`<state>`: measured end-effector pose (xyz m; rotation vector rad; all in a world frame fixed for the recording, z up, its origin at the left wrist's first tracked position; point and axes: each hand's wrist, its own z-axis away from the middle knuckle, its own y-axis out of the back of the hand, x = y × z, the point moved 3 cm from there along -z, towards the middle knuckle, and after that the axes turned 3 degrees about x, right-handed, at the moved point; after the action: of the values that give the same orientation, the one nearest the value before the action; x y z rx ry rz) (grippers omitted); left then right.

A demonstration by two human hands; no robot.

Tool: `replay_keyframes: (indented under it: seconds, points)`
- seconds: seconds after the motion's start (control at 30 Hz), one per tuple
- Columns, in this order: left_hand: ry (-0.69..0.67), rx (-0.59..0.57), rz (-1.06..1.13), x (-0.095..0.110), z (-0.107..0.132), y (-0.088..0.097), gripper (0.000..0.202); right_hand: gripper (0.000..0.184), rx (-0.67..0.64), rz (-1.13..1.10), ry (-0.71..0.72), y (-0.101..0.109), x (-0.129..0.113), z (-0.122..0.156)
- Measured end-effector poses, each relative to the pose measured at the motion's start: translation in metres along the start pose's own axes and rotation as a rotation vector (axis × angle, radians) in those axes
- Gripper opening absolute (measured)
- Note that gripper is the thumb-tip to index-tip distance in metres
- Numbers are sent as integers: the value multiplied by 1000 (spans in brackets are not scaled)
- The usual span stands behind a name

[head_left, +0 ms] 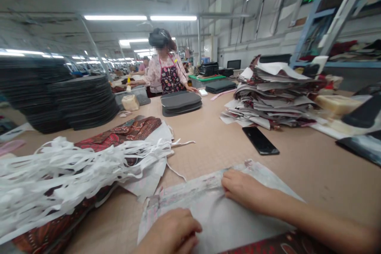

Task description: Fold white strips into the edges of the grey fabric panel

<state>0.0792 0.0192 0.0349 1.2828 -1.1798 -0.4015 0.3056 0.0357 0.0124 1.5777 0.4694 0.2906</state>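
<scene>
A piece of fabric (214, 222) lies in front of me, its pale backing facing up and a folded band along its far edge. At the bottom right, part of its dark red patterned side shows. My right hand (242, 188) rests on the far band with its fingers closed on the cloth there; the fingertips are partly hidden. On the near left part of the cloth is my left hand (175, 230), its fingers loosely bent and a little apart, with nothing visible in them. To the left, a tangle of white strips (74, 170) lies over patterned fabric (125, 129).
A phone (260, 141) lies beyond my right hand, before a tall stack of fabric pieces (274, 95). Dark panels (181, 103) are stacked mid-table, with taller dark stacks (83, 103) at left. Across the table (321, 182) stands a person (169, 71) in an apron.
</scene>
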Motion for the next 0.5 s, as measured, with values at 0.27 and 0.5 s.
replay_keyframes:
  seconds: [0.27, 0.5]
  points:
    - [-15, 104, -241, -13, -14, 3, 37, 5, -2, -127, 147, 38, -19, 27]
    - [25, 104, -293, -20, 11, 7, 35, 28, -404, -332, -292, 72, 35, 50]
